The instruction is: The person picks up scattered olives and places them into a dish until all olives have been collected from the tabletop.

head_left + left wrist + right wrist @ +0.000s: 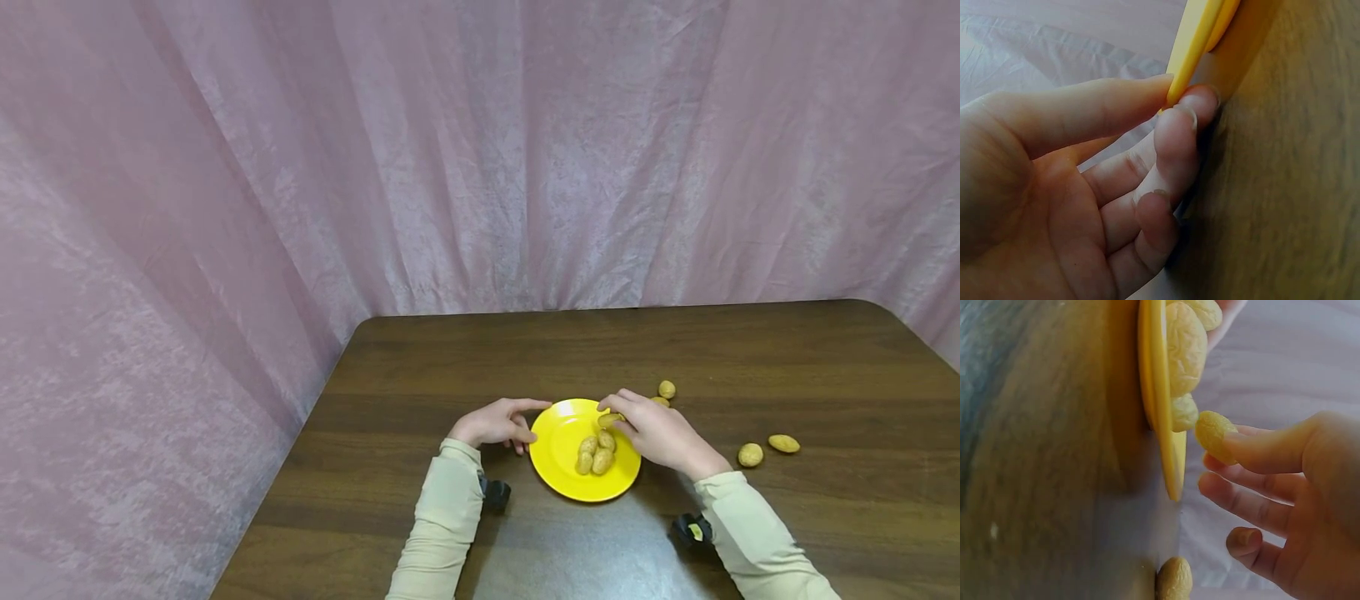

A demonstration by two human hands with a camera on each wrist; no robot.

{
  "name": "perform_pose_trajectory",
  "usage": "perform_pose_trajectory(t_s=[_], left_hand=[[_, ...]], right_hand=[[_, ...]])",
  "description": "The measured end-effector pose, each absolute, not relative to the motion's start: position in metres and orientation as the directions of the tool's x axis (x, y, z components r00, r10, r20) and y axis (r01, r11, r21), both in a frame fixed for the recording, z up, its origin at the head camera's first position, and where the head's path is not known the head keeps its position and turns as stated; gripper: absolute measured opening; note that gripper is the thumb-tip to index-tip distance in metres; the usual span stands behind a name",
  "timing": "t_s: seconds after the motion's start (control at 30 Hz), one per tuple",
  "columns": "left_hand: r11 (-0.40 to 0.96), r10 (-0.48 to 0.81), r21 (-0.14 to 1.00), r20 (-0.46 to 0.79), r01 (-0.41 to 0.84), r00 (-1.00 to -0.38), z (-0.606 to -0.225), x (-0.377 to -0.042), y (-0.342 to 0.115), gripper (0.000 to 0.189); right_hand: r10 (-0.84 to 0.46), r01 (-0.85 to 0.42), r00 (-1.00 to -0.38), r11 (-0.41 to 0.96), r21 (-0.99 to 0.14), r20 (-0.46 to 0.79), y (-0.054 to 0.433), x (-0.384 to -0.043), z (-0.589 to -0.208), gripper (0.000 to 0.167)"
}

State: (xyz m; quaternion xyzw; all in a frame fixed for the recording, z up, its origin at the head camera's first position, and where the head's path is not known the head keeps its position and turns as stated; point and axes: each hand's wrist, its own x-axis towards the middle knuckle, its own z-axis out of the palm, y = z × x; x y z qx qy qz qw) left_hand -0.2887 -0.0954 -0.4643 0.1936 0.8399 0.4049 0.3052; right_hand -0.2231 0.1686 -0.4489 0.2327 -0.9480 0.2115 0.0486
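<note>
A round yellow plate [551, 471] lies on the table, with several small wrinkled yellow potatoes [602, 461] grouped near its middle. At the plate's left rim, my left hand [498, 423] pinches the edge; the left wrist view shows the thumb [1141, 100] on the upper side and fingertips [1175, 134] beneath. My right hand [660, 433] is over the plate's right side, pinching one small potato [1213, 434] between thumb and fingers. In the right wrist view this potato is close above the plate, beside the others. Its remaining fingers are loosely bent.
Beyond the right hand lie two loose potatoes [667, 389], one partly hidden by the hand. Farther right on the brown wooden table [450, 358] are a round potato [750, 454] and a longer potato [783, 443]. A pink curtain [487, 167] hangs behind the table's far edge.
</note>
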Motion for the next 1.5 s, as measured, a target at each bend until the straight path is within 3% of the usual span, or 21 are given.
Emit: perform_pose_trajectory(t_s=[0.4,0.8,1.17,1.5], left_hand=[[0.595,0.562,0.801,-0.363,0.059,-0.743,-0.465,-0.289,-0.095,0.056],[0.599,0.555,0.799,-0.361,0.058,-0.749,-0.465,-0.287,-0.095,0.056],[0.593,0.557,0.804,-0.361,0.054,-0.748,-0.467,-0.287,-0.096,0.055],[0.593,0.562,0.803,-0.360,0.060,-0.744,-0.467,-0.288,-0.095,0.056]], right_hand=[[-0.408,-0.418,-0.906,0.813,-0.405,0.116,0.163,-0.223,-0.450,0.022],[-0.388,-0.432,-0.902,0.818,-0.381,0.190,0.185,-0.225,-0.443,0.021],[-0.258,-0.301,-0.952,0.881,-0.365,0.163,0.213,-0.230,-0.452,0.028],[-0.255,-0.286,-0.958,0.883,-0.373,0.130,0.218,-0.233,-0.456,0.023]])
